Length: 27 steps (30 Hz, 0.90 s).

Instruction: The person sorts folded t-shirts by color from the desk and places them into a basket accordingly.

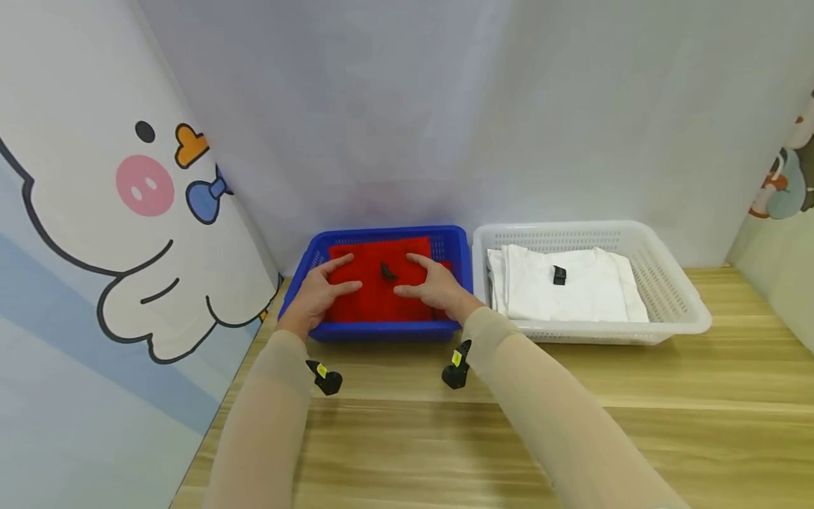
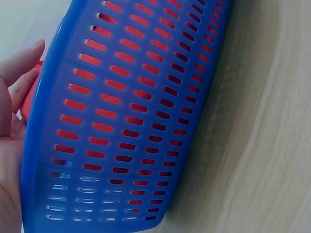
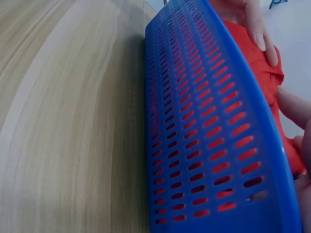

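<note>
Folded red cloth (image 1: 375, 300) lies in a blue slotted basket (image 1: 381, 329), with a small dark piece (image 1: 387, 271) on top near its middle. My left hand (image 1: 316, 290) reaches over the basket's left side, thumb and fingers spread at the cloth's left part. Opposite it, my right hand (image 1: 437, 286) has its thumb and fingers apart at the cloth's right part. In the right wrist view, fingertips of the left hand (image 3: 255, 29) lie along the cloth. The basket wall (image 2: 112, 116) hides much of the left hand's fingers in the left wrist view.
Right beside the blue basket stands a white basket (image 1: 677, 327) holding folded white cloth (image 1: 585, 297) with a small black piece (image 1: 559, 275) on it. Both stand on a wooden table (image 1: 394, 431) against a pale back wall (image 1: 413, 127). A cartoon-printed panel (image 1: 76, 212) borders the left.
</note>
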Available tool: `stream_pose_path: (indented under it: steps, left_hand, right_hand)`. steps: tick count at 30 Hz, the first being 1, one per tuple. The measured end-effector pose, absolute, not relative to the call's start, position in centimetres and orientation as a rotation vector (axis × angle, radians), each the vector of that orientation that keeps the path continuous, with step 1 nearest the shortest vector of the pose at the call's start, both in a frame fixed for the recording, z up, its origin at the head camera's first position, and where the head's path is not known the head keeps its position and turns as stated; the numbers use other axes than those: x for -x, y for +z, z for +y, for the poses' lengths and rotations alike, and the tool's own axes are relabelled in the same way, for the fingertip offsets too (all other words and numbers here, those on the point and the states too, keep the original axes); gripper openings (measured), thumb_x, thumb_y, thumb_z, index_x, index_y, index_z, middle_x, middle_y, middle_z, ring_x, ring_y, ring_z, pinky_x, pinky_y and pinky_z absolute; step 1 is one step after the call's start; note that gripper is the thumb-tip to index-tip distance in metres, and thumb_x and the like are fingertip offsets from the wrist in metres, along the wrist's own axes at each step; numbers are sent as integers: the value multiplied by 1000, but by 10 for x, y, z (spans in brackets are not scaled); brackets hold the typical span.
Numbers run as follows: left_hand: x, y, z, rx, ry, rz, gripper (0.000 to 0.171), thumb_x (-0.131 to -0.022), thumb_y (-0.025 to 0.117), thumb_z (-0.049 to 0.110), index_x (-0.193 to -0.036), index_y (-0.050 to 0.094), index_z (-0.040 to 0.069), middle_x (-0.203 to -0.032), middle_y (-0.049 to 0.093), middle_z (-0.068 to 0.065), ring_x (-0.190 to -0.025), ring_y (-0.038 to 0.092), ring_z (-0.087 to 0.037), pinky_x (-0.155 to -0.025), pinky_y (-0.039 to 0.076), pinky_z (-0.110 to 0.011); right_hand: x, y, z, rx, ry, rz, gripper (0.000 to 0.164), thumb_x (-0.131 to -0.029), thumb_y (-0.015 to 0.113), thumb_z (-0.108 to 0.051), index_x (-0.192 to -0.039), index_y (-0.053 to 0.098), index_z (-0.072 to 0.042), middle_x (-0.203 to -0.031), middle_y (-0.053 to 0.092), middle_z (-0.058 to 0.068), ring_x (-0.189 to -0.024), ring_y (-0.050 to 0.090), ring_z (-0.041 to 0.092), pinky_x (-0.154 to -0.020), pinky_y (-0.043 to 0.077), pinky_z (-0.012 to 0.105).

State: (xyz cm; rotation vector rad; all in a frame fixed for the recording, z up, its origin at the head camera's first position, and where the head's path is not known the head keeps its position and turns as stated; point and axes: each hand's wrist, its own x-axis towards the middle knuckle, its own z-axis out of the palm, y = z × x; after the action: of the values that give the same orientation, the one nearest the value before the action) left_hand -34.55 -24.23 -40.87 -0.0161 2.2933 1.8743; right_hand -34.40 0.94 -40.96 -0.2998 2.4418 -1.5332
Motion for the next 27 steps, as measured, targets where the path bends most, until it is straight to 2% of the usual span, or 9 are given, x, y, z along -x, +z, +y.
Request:
stream_pose_path:
  steps: [4, 14, 21, 27]
  left_hand:
    - [345, -409, -242, 10, 1820, 2358, 66, -81, 79, 25, -140, 50, 33, -151, 31, -2, -127, 41, -25, -104, 40, -43]
    - [346, -410, -243, 17, 1810, 2400, 75, -80, 74, 48, -146, 43, 31, -159, 17, 1, -145, 11, -24, -116, 14, -50]
    - [346, -409, -241, 25, 1790, 2434, 77, -84, 71, 48, -150, 37, 25, -158, 18, -3, -145, 10, -27, -115, 13, -52]
    - [348, -410, -237, 71, 1650, 2518, 77, -86, 66, 51, -150, 35, 21, -159, 19, -5, -145, 13, -29, -114, 19, -52]
  right_hand:
    - [345, -411, 9, 296, -1506, 2433, 84, -82, 77, -36, -152, 30, -28, -156, 26, 3, -141, 24, 30, -108, 33, 52]
    - [344, -412, 9, 301, -1496, 2404, 89, -82, 77, -37, -153, 26, -26, -157, 24, 4, -142, 23, 31, -108, 32, 52]
    - [347, -416, 9, 289, -1476, 2398, 90, -81, 76, -39, -154, 25, -26, -157, 24, 5, -141, 24, 31, -107, 33, 53]
    - [347, -416, 11, 274, -1438, 2415, 89, -83, 74, -41, -154, 25, -22, -157, 24, 7, -141, 25, 32, -107, 33, 54]
